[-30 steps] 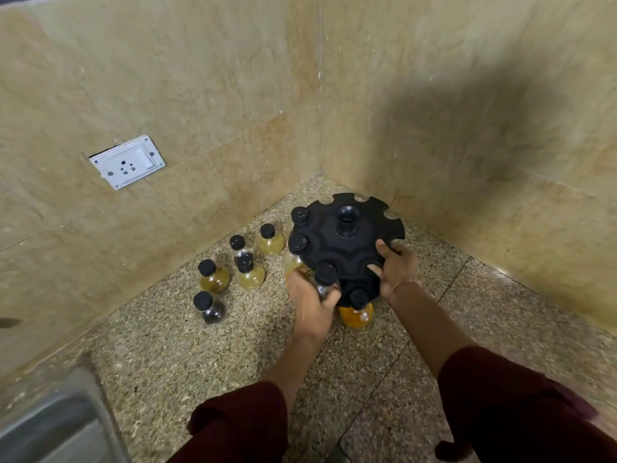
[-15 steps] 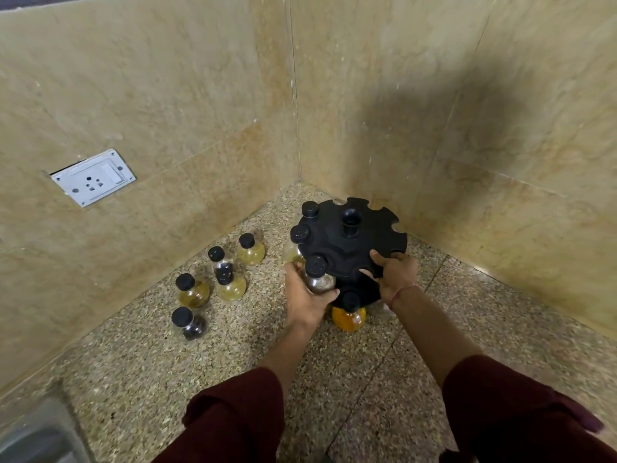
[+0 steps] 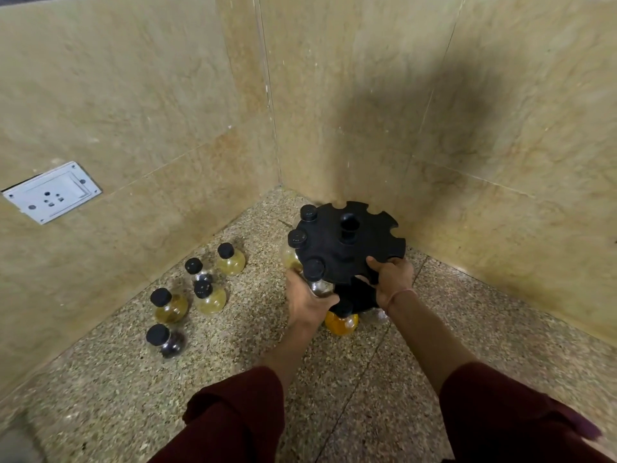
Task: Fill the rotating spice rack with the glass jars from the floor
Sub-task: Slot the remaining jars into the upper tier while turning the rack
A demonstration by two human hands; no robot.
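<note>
The black round spice rack (image 3: 347, 248) stands on the speckled floor in the corner, with notches round its top disc. Three black-capped jars sit in its left notches, and an orange-filled jar (image 3: 341, 323) sits in its lower tier at the front. My left hand (image 3: 307, 300) grips a clear jar (image 3: 317, 279) seated in the front-left notch. My right hand (image 3: 389, 277) holds the front rim of the top disc, thumb on top. Several black-capped glass jars (image 3: 207, 295) stand loose on the floor to the left, most with yellow contents, one with dark contents (image 3: 165, 339).
Two beige tiled walls meet right behind the rack. A white socket plate (image 3: 51, 192) is set in the left wall. Dark red sleeves cover my forearms at the bottom of the view. Bare floor lies between me and the jars.
The camera view shifted leftward and slightly up. My left hand stays on the jar in the front-left notch, and my right hand has slid a little along the disc rim.
</note>
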